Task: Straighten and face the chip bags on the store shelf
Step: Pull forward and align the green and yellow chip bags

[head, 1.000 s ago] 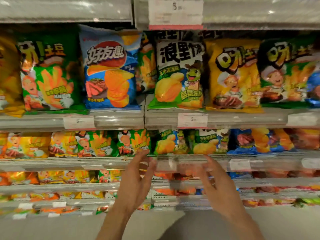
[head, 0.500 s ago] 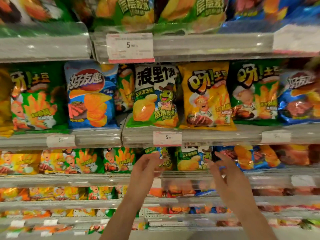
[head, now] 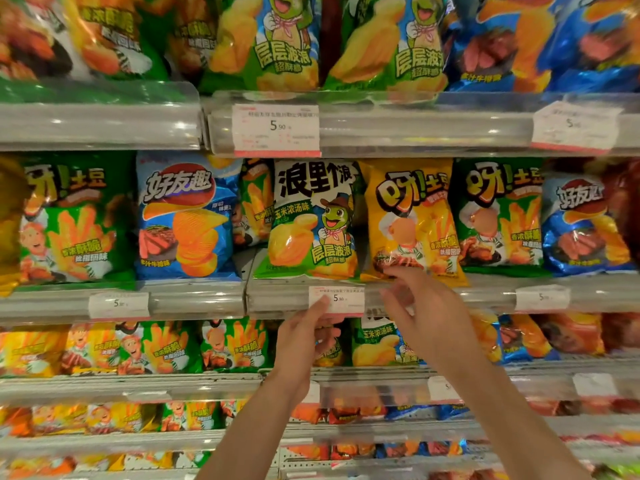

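Chip bags stand in a row on the middle shelf (head: 194,299). A green and white bag with a frog (head: 311,220) sits at its centre. To its right a yellow bag (head: 412,216) leans a little. My right hand (head: 426,313) is raised with spread, relaxed fingers, the fingertips at the yellow bag's bottom edge. My left hand (head: 304,334) is lifted in front of the shelf's price tag (head: 337,299), below the frog bag, fingers loosely bent and holding nothing.
On the same shelf stand a blue bag (head: 183,216), green bags (head: 76,216) (head: 498,213) and another blue bag (head: 581,226). A narrow bag (head: 256,202) sits pushed back between the blue and frog bags. Shelves above and below are full of bags.
Both hands have risen from the lower shelf to the middle shelf's front edge. The view has tilted up and moved closer to the shelves.
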`<state>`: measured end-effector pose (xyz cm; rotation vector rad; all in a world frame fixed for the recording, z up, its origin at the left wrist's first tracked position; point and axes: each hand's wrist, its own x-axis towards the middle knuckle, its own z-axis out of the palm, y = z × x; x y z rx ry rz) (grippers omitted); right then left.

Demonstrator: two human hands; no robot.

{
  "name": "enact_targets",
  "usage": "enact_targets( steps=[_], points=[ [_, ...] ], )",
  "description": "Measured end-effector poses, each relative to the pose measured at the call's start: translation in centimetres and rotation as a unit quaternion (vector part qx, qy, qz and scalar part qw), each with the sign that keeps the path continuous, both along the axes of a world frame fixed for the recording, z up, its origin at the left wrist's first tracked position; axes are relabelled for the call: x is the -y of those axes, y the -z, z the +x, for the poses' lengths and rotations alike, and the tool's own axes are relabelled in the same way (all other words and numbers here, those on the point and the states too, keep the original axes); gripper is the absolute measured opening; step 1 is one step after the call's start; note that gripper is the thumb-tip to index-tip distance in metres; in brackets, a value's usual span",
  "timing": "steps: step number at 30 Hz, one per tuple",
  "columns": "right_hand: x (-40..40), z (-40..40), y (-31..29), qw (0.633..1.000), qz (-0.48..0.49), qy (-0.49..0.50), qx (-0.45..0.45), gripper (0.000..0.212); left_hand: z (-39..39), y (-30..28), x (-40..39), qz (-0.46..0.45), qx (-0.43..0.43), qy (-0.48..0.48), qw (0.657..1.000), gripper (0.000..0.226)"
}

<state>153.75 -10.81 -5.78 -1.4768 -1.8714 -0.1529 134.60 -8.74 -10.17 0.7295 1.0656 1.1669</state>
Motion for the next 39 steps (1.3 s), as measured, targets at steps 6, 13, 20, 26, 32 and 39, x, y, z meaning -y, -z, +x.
enact_targets(
  steps=[6, 13, 20, 26, 32, 39],
  points=[
    [-2.7, -1.5, -3.9, 0.999, -0.006, -0.032, -0.025, 0.041, -0.3, 0.3, -0.2, 0.014, -0.026, 0.016, 0.999, 0.036],
    [-8.8, -4.0, -8.0, 0.984, -0.156, -0.080, -0.043, 0.085, -0.4, 0.1, 0.1, 0.028, -0.044, 0.032, 0.998, 0.035],
    [-11.9, -5.8, -7.6, 0.962, -0.216, -0.119, -0.120, 0.108, -0.5, 0.1, 0.1, 0.034, -0.048, 0.035, 0.998, 0.036],
    [-10.6, -5.1, -7.2, 0.963, -0.132, -0.173, -0.158, 0.104, -0.4, 0.2, 0.0, 0.032, -0.049, 0.030, 0.998, 0.038],
    [-9.5, -5.4, -6.8, 0.958, -0.084, -0.207, -0.182, 0.102, -0.4, 0.4, -0.2, 0.032, -0.057, 0.029, 0.997, 0.040],
    [-10.2, -7.5, -6.0, 0.966, -0.072, -0.185, -0.163, 0.104, -0.4, 0.1, -0.1, 0.031, -0.054, 0.030, 0.998, 0.041]
  ],
)
